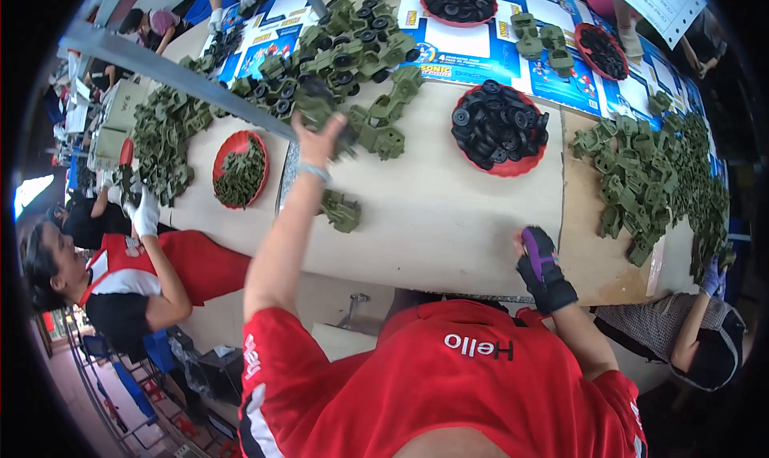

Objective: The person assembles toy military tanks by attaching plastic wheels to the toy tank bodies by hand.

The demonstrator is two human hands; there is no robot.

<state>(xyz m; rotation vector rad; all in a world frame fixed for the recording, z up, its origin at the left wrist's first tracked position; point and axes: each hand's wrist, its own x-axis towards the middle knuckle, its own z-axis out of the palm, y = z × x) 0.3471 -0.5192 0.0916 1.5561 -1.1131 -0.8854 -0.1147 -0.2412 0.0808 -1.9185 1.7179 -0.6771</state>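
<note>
Here, the left hand (319, 142) holds a motion-blurred green toy vehicle (315, 98).

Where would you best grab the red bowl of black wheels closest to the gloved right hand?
Probably by the red bowl's near rim, coming from the wearer's side with the right hand. The scalloped edge shows there beyond the heaped black wheels, offering something to pinch, and it faces that hand.
</note>
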